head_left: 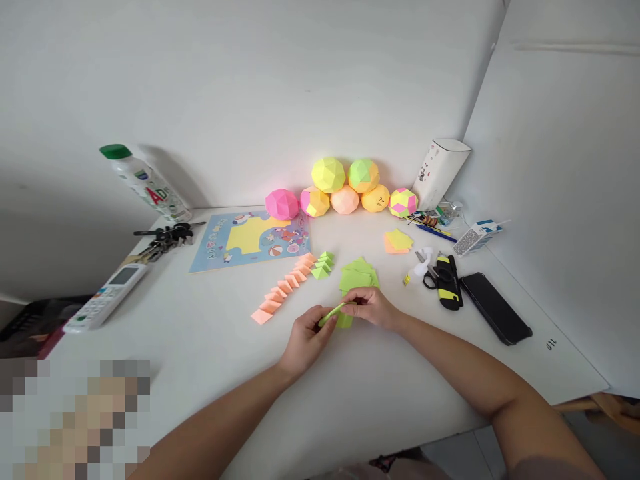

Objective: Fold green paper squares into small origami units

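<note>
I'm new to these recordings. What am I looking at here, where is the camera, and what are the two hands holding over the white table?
No machine here: a person works with bare hands, filmed by one camera worn on the head, looking forward and down, so the arms enter from the bottom. The left hand and right hand pinch a folded green paper piece between them, over the white table. Behind it lie a stack of green paper squares and a row of folded orange paper pieces. Colourful faceted paper balls line the wall. To the right are small scissors and a black phone; to the left a white remote control.
</note>
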